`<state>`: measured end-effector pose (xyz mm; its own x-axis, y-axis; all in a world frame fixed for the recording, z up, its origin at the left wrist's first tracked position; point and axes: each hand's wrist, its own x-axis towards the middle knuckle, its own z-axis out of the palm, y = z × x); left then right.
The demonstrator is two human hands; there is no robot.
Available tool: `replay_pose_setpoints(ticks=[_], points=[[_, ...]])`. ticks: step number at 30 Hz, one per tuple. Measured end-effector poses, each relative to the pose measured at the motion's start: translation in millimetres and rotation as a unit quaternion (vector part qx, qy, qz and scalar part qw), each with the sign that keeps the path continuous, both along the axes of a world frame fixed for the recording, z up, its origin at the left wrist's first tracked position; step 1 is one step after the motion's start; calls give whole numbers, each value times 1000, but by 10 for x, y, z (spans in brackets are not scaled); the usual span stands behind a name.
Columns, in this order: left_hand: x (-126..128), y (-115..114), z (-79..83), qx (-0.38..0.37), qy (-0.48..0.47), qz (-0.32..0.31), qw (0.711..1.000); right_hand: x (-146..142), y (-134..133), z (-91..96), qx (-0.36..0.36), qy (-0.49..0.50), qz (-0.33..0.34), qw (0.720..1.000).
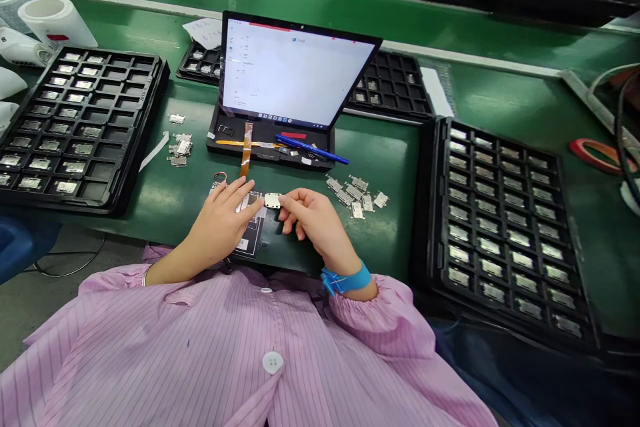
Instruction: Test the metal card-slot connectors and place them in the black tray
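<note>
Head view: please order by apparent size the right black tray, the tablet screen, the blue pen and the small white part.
1. right black tray
2. tablet screen
3. blue pen
4. small white part
The tray lies nearer the camera, so first place is unsure.

Bright, even overhead light leaves only soft shadows on the green matte work table (400, 167) beside the black plastic compartment trays (429, 213). The glowing white tablet screen (295, 73) is blown out, and the small pale square metal part (273, 200) looks washed out. The wide lens bows the table's far edge, and the backdrop falls dark.
</note>
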<state>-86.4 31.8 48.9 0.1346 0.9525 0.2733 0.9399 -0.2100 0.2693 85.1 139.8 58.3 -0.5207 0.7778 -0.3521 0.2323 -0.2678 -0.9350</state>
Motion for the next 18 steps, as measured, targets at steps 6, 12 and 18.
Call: replay_pose_setpoints(ticks=[6,12,18], points=[[185,208,83,-24,-84,15,996,37,-11,-13,0,22,6,1000],[307,396,125,-37,-70,46,996,86,-8,-43,-9,45,22,999],[263,387,78,11,-98,23,995,71,-6,-61,10,30,19,999]])
